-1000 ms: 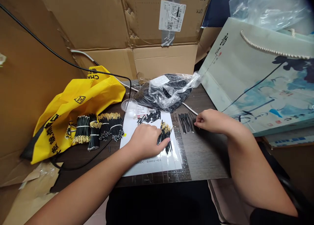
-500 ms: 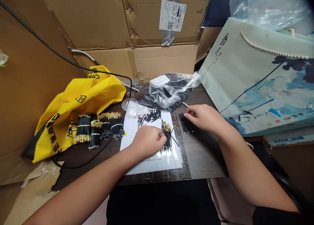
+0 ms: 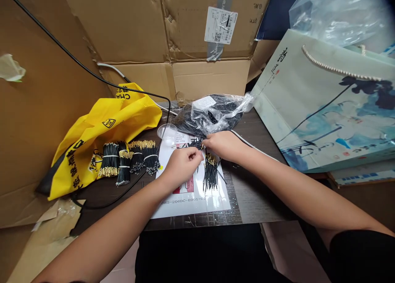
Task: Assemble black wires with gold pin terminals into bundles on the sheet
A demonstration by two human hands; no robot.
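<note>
While both hands meet over the white sheet (image 3: 191,200), the left hand (image 3: 182,164) pinches something thin between thumb and fingertips, most likely one black wire, and the right hand (image 3: 222,145) closes its fingers at the small heap of short black tube pieces (image 3: 195,143); what it holds cannot be told. Loose gold-tipped wires (image 3: 210,172) lie just below the hands, with tied bundles (image 3: 131,161) resting against the yellow bag (image 3: 105,131) to the left. Judging by this, a sleeve is being fitted onto a wire; next comes careful alignment of tube and tip.
</note>
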